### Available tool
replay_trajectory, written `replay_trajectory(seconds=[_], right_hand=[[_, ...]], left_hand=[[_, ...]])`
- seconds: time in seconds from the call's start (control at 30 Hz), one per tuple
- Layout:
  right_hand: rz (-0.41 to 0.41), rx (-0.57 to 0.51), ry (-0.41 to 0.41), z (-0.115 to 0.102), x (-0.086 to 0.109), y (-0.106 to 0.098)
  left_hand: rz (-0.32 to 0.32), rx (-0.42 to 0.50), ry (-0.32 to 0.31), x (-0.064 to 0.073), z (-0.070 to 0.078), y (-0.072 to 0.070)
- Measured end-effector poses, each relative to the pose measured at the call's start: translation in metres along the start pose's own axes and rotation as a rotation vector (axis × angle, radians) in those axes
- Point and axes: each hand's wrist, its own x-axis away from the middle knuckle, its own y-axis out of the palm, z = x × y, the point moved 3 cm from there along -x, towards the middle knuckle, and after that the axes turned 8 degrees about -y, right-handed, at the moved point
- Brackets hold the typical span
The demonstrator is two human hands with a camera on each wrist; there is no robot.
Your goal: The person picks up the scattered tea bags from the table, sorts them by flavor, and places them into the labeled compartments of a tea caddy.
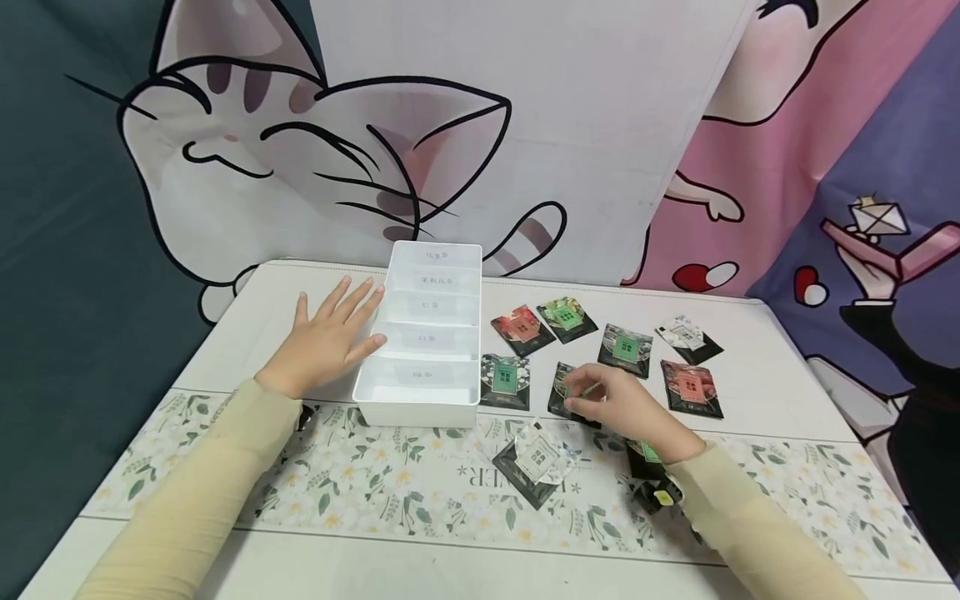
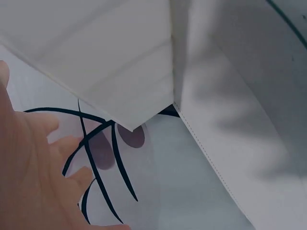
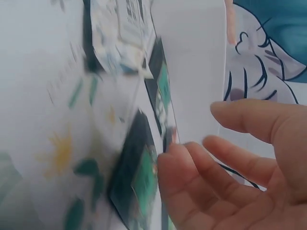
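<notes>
My left hand (image 1: 322, 350) has its fingers spread at the left side of a long white divided box (image 1: 420, 415), thumb and fingertips overlapping its rim in the head view. The box has a row of compartments with handwritten labels. My right hand (image 1: 618, 404) hovers over a dark tea sachet with a green label (image 1: 558, 402), partly covering it. In the right wrist view, the thumb stands apart from the bent fingers (image 3: 175, 165) and nothing shows between them; the green-labelled sachet (image 3: 144, 179) lies just beyond the fingertips.
Several more sachets lie right of the box: red (image 1: 523, 330), bright green (image 1: 567, 318), dark green (image 1: 626, 350), white (image 1: 687, 337), and another red (image 1: 692, 387). A white-and-black sachet (image 1: 537, 460) lies nearer the front. One green sachet (image 1: 647, 457) is partly under the right wrist.
</notes>
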Motion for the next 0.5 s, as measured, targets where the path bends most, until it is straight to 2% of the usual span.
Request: replay_trajectory(seconds=[0.13, 0.27, 0.37, 0.5], right_hand=[[-0.089, -0.047, -0.028, 0.000, 0.001, 0.012], [-0.161, -0.016, -0.028, -0.001, 0.002, 0.021], [-0.200, 0.011, -0.007, -0.001, 0.004, 0.026], [-0.230, 0.007, -0.017, -0.002, 0.006, 0.029]], left_hand=[[-0.020, 0.003, 0.000, 0.002, 0.002, 0.004], [-0.042, 0.005, 0.002, 0.003, 0.004, 0.006], [-0.051, 0.003, 0.004, 0.004, 0.005, 0.006], [-0.058, 0.007, 0.006, 0.004, 0.006, 0.007]])
